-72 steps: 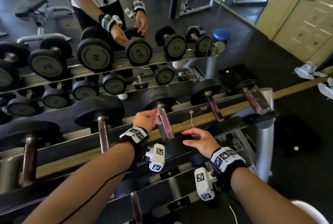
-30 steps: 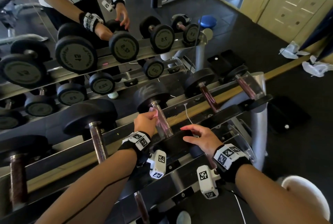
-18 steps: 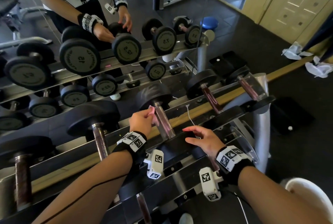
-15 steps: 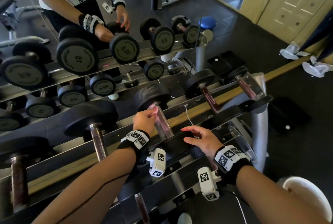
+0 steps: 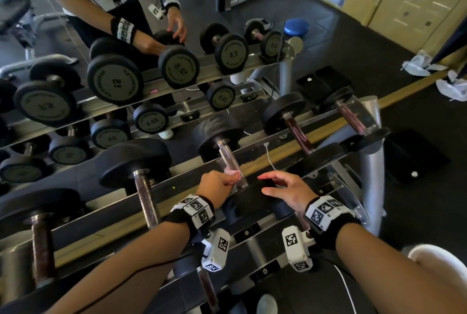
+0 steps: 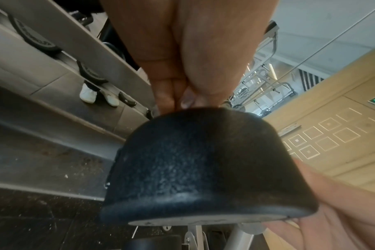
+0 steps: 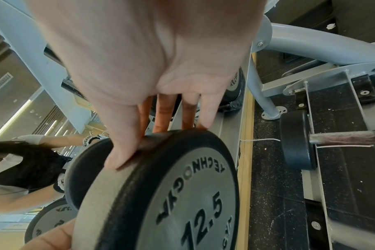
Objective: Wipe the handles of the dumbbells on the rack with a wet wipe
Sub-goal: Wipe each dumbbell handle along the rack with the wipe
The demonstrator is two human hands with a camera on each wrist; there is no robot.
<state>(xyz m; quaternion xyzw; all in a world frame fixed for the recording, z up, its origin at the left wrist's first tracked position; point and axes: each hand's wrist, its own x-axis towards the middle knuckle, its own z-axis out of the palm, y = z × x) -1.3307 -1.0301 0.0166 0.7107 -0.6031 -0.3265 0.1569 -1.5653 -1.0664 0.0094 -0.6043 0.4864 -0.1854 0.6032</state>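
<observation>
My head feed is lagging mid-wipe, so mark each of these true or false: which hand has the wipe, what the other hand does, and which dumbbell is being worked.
1. The left hand holds the wet wipe against a dumbbell handle. True.
2. The right hand grips a handle. False: it rests on the near weight head, fingers spread.
3. That head is marked 12.5. True.
4. The dumbbell has been lifted off the rack. False: it lies on the rails.
</observation>
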